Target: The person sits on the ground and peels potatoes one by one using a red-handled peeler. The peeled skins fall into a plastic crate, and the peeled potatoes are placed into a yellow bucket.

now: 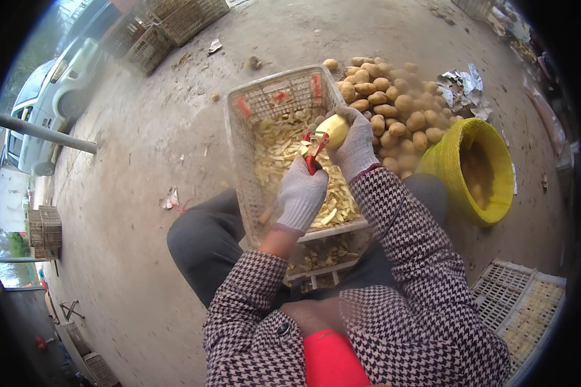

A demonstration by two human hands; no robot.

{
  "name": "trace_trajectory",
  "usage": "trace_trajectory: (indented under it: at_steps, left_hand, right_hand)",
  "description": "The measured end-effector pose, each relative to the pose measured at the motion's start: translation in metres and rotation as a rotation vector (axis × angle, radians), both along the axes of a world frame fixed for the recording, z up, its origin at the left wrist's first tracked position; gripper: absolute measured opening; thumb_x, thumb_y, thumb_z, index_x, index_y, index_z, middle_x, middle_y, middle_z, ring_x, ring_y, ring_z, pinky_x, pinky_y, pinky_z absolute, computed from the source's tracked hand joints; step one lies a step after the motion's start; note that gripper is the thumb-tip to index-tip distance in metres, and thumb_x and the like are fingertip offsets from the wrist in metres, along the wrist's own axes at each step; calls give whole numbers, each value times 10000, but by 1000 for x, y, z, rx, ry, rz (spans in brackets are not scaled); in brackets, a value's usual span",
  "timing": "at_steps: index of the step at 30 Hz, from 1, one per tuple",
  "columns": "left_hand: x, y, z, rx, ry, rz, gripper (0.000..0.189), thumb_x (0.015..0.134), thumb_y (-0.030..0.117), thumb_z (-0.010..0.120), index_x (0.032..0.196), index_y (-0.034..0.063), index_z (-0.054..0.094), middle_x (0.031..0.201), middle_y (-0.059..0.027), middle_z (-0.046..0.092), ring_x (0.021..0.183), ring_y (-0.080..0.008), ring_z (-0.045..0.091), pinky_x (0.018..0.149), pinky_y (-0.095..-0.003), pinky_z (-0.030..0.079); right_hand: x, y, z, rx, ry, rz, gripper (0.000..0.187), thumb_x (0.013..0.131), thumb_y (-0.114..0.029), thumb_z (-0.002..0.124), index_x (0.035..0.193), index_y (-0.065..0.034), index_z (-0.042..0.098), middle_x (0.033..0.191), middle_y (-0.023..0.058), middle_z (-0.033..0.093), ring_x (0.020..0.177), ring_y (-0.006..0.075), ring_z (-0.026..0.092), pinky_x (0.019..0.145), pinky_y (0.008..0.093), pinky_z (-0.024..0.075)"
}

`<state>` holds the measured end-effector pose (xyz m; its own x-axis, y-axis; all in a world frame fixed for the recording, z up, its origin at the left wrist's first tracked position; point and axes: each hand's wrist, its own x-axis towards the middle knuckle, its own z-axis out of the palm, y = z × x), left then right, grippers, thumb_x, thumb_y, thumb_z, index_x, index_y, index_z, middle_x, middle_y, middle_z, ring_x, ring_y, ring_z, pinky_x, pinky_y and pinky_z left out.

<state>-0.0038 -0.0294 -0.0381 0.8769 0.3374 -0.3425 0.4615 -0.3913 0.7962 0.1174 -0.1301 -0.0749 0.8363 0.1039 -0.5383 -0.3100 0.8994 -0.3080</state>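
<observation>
In my gloved left hand (302,197) is a vegetable peeler (311,163) with a red handle. Its head lies against a pale, largely peeled potato (336,129). My right hand (356,145), also in a light knit glove, grips that potato from its right side. Both hands are over a dirty white plastic crate (233,140) with red marks on its far wall. Potato peelings (330,205) cover the crate's floor, and some cling around the peeler. A brown stick-like thing (268,214) shows blurred at the crate's near left.
Unpeeled potatoes (387,96) are heaped beyond my right hand. A yellow woven sack (445,155) stands open beside them, near torn paper (467,84). At lower right is a slatted plastic crate (503,290). Stacked crates (147,48) and a white vehicle (43,111) are at far left.
</observation>
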Motion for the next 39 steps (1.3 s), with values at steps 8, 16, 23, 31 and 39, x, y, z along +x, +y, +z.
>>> trace_trajectory:
  at_steps: [8, 16, 23, 31, 39]
  left_hand:
    - [-7, -5, -4, 284, -42, -74, 279, 881, 258, 596, 1047, 36, 571, 862, -263, 682, 823, -448, 681, 723, -533, 520]
    - [-15, -1, -11, 368, 155, -274, 287, 876, 247, 602, 1094, 61, 592, 927, -241, 701, 914, -415, 688, 799, -505, 518]
    - [-4, 11, 11, 302, -162, -127, 230, 891, 209, 604, 1074, 70, 612, 896, -225, 705, 841, -421, 686, 732, -490, 530]
    - [-19, 15, -17, 417, 97, -404, 291, 936, 232, 529, 1132, 37, 619, 875, -282, 681, 854, -475, 672, 761, -539, 528]
    - [-8, 31, -19, -201, 57, -11, 161, 792, 133, 635, 922, 38, 645, 739, -70, 638, 698, -176, 615, 686, -346, 499]
  right_hand:
    - [12, -9, -3, -202, 78, -105, 282, 855, -148, 626, 1101, -14, 585, 922, 161, 672, 782, 353, 676, 780, 490, 594]
    - [8, -15, 10, -162, 28, -115, 236, 874, -185, 671, 1063, -66, 593, 969, 106, 644, 870, 271, 664, 752, 435, 574]
    - [-3, -13, 14, -308, -161, 122, 257, 904, -149, 643, 1127, -27, 609, 986, 77, 627, 857, 235, 649, 739, 365, 553]
    - [3, -15, 21, -150, -56, 39, 241, 915, -158, 625, 1113, -21, 603, 973, 93, 611, 881, 235, 645, 779, 370, 578]
    - [-12, -7, 16, -158, -68, 172, 350, 960, -283, 661, 1220, -59, 593, 1123, 107, 617, 1104, 250, 599, 950, 425, 524]
